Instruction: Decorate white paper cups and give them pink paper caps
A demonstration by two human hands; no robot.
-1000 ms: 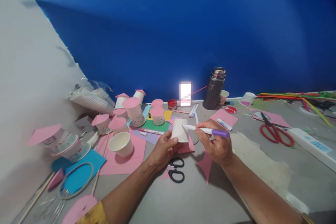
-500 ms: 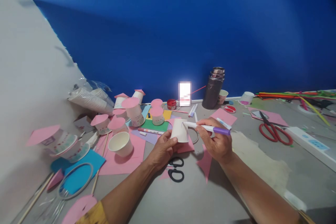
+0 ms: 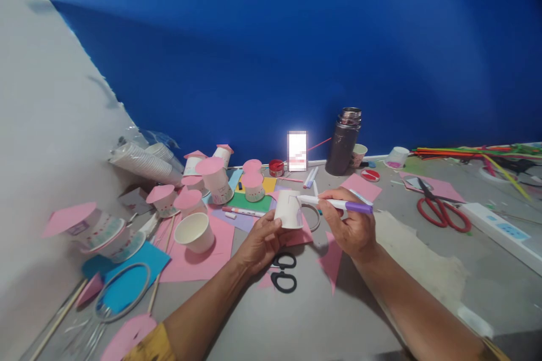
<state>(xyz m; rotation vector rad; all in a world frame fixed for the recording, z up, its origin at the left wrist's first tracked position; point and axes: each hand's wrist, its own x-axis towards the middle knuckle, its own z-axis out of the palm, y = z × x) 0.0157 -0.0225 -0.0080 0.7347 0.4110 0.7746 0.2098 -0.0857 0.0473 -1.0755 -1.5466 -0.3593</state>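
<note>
My left hand (image 3: pixel 262 240) is closed around the lower part of an upside-down white paper cup (image 3: pixel 288 211), held above the table. Purple lines show on the cup's side. In my right hand (image 3: pixel 349 228) is a white marker with a purple end (image 3: pixel 339 203), its tip at the cup's upper right side. Below the cup lie black-handled scissors (image 3: pixel 283 273), their blades mostly hidden. A grey ring (image 3: pixel 314 219) and pink paper (image 3: pixel 302 237) lie behind and under the cup.
Several paper cups with pink paper tops (image 3: pixel 212 175) stand at the left, near an open white cup (image 3: pixel 195 232) and stacked cups (image 3: pixel 141 161). A dark flask (image 3: pixel 344 144) stands at the back. Red-handled scissors (image 3: pixel 442 214) and a white power strip (image 3: pixel 503 231) lie at the right.
The purple line on the cup has grown into a longer, cornered outline. The cup has turned slightly in my left hand; the marker has barely shifted.
</note>
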